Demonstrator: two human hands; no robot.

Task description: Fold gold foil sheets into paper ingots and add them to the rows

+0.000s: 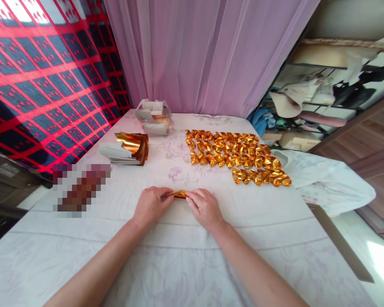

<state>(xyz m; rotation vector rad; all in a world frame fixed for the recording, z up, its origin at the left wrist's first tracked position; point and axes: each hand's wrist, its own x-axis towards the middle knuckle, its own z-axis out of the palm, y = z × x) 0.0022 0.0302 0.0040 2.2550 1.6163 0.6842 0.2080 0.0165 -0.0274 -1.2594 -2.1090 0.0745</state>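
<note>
White floral cloth is seen covering the table (179, 256), with a pink curtain (205, 51) hung behind and a red-and-black grid fabric (45, 76) at the left. A small gold foil piece (180, 194) is pinched between both hands at the table's middle, resting low over the cloth. The left hand (152, 204) is closed on the foil's left end, fingers curled; the right hand (205, 209) is closed on its right end, fingertips pressed down. Rows of folded gold foil pieces (240, 157) are laid out beyond and to the right, well apart from the hands. A stack of gold-and-white sheets (128, 149) is set further back on the left, and a clear bag of sheets (154, 117) behind it near the curtain. A blurred patch is seen left of the hands; its content cannot be told. Cluttered shelves (323, 94) are visible at the right.
</note>
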